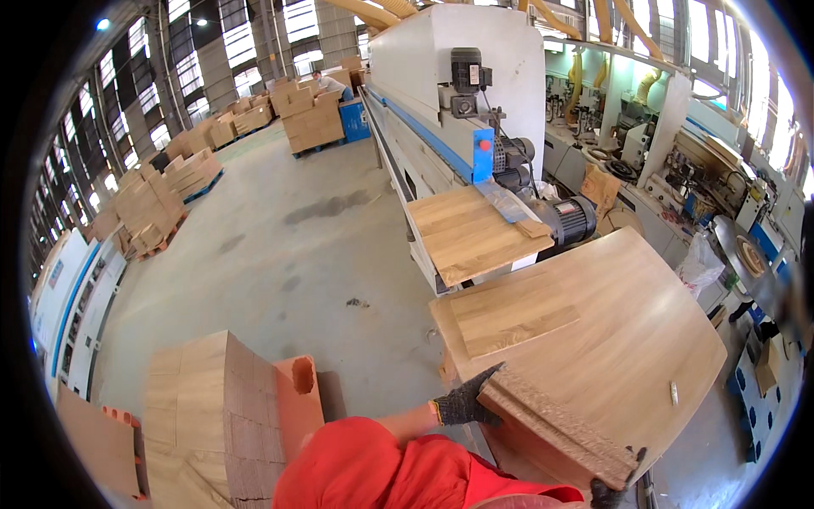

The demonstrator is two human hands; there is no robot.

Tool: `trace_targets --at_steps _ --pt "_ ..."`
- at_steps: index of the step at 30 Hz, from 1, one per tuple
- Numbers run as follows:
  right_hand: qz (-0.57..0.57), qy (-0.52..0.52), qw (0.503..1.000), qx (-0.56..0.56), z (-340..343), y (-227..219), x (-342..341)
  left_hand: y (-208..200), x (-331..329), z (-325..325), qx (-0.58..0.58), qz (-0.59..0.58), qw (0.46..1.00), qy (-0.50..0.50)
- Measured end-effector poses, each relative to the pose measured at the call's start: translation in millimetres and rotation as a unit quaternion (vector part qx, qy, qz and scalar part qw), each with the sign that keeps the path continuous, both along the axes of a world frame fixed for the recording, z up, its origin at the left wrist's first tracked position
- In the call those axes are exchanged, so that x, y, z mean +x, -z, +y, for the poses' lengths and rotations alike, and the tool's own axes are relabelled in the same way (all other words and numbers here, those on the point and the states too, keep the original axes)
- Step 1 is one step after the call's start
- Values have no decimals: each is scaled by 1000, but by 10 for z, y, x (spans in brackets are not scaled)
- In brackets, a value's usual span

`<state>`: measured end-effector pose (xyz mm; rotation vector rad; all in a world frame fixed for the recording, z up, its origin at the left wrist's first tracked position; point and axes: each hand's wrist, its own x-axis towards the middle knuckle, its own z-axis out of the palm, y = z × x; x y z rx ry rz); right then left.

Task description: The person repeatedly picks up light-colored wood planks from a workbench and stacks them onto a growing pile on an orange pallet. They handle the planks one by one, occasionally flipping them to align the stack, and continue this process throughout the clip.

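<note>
My left hand (469, 401), in a dark work glove, is closed on the near-left end of a short stack of wood-grain boards (560, 428). My right hand (617, 488), gloved too, grips the stack's other end near the lower edge of the view. Rough brown chipboard edges of the stack face up. It rests at the near side of a wide wood-grain surface (627, 314). Beyond it on that surface lies a flat rectangular board (513, 327). Another board (475, 233) lies on the infeed end of a long white-and-blue machine (424, 140). My fingertips under the stack are hidden.
At my left stands a tall stack of boards (186, 416) beside an orange pallet (298, 386). Motors (572, 219) jut from the machine just past the surface. Pallets of boxes or boards (309, 119) stand farther off, with a person (332, 83) behind. A blue pallet (755, 390) lies right.
</note>
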<state>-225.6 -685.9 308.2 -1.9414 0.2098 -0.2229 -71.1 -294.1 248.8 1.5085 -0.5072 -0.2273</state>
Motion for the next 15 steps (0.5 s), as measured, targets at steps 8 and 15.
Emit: trace_targets --at_steps 8,15 --pt "-1 -83 963 -255 -123 344 -184 97 -82 27 -53 11 998 31" --pt "-180 -145 876 -423 -50 -2 -55 -1 -138 98 40 -31 999 15"
